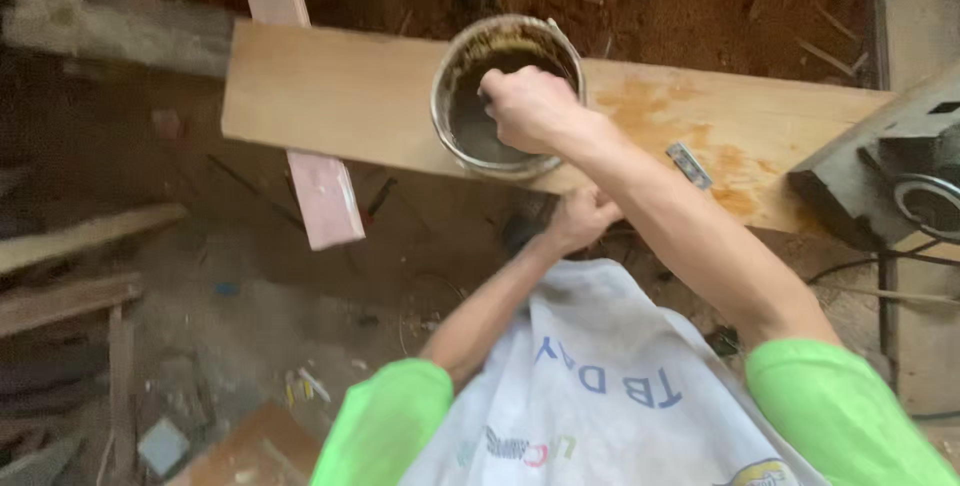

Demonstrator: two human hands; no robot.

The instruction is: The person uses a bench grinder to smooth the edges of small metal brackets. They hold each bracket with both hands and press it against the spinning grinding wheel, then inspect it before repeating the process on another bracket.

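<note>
Metal tin (507, 96), set mid-plank (340, 96) on the far side, is entered by the right hand (528, 106), its grip closed on something hidden, while the left hand (580, 218) is clenched at the near edge, seemingly to steady it.

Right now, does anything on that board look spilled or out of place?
Yes. Orange-brown stains blotch the wooden board to the right of the metal can, as if its dark contents dripped there. A small grey flat piece lies loose among them. The right hand reaches into the can.
</note>
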